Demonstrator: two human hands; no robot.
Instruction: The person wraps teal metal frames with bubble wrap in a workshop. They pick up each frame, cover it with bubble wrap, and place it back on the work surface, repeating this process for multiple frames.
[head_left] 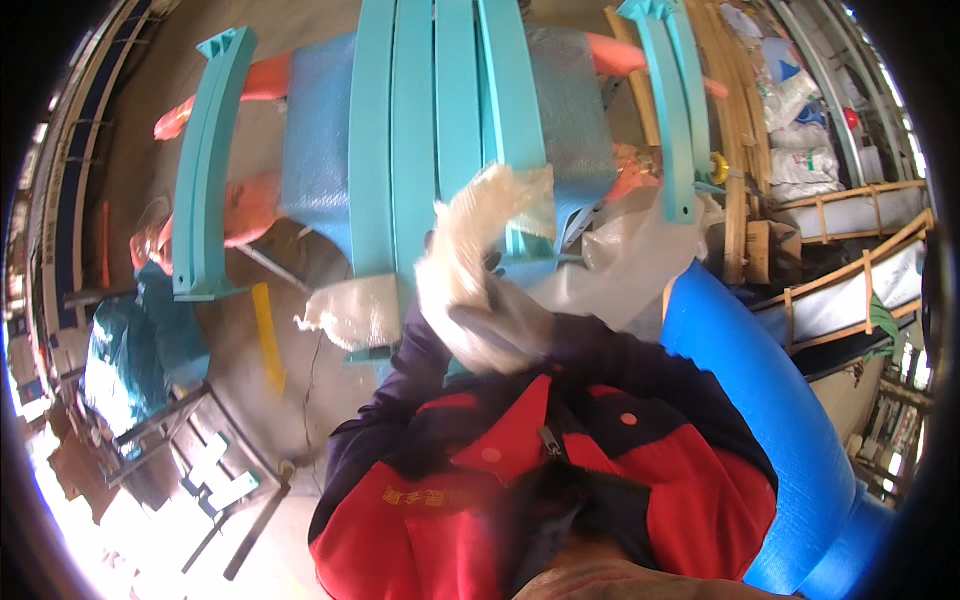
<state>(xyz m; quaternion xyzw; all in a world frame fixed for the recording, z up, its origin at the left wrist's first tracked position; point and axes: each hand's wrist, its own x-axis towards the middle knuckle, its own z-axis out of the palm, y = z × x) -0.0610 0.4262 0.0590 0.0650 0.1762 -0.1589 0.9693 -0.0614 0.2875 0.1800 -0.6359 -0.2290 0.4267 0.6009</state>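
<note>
A crumpled sheet of whitish, see-through packing wrap is bunched up in front of my chest, blurred by motion. My left hand is at its left side, mostly covered by it and closed on the wrap. From the right, my right hand reaches in behind the same sheet; its fingers are largely hidden, but it appears to grip the wrap. Just beyond lie several long turquoise metal beams side by side. Another piece of wrap covers the near end of the left beam.
Blue-grey sheeting and orange supports lie under the beams. Shorter turquoise posts with end plates stand at left and right. A large blue roll is close on my right. Wooden planks lie beyond it.
</note>
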